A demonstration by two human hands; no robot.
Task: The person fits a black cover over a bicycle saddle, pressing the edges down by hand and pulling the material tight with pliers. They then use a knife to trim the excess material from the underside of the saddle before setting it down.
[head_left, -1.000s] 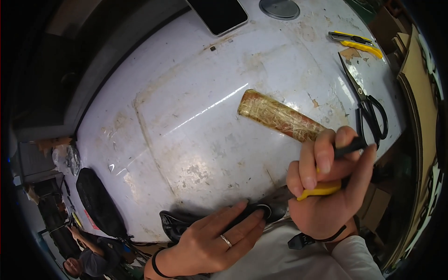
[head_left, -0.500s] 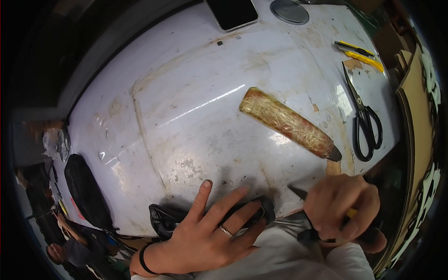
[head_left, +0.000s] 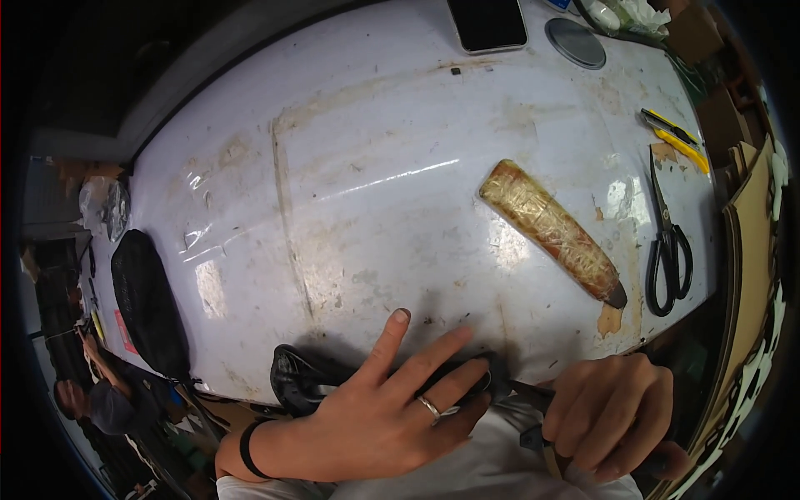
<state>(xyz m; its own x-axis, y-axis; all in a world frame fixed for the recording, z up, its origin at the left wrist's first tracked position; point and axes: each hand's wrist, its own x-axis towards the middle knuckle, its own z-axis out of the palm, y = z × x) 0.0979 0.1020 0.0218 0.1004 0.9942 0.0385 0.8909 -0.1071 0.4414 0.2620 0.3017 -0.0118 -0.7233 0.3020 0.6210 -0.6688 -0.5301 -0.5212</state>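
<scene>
My left hand (head_left: 367, 417), with a ring and a black wristband, lies over a glossy black leather-like piece (head_left: 292, 379) at the table's near edge. Two of its fingers stretch out; the other two bend over the piece, and the thumb is hidden. To its right my right hand (head_left: 612, 417) is closed, knuckles up. A dark narrow pointed tool (head_left: 533, 389) shows at its left side, the rest hidden by the fingers. Beyond the hands lies a long object wrapped in clear and yellowish tape (head_left: 554, 233), with a dark end toward my right hand.
Black-handled scissors (head_left: 667, 258) and a yellow utility knife (head_left: 679, 140) lie on the right of the white table (head_left: 375, 225). A phone (head_left: 487, 23) and round grey lid (head_left: 575, 43) are at the back. At left are a black pouch (head_left: 146, 304) and another person (head_left: 112, 408).
The whole view has shifted, so the tabletop things appear farther right. My right hand has turned, and less of the pointed tool shows. My left hand stays on the black piece.
</scene>
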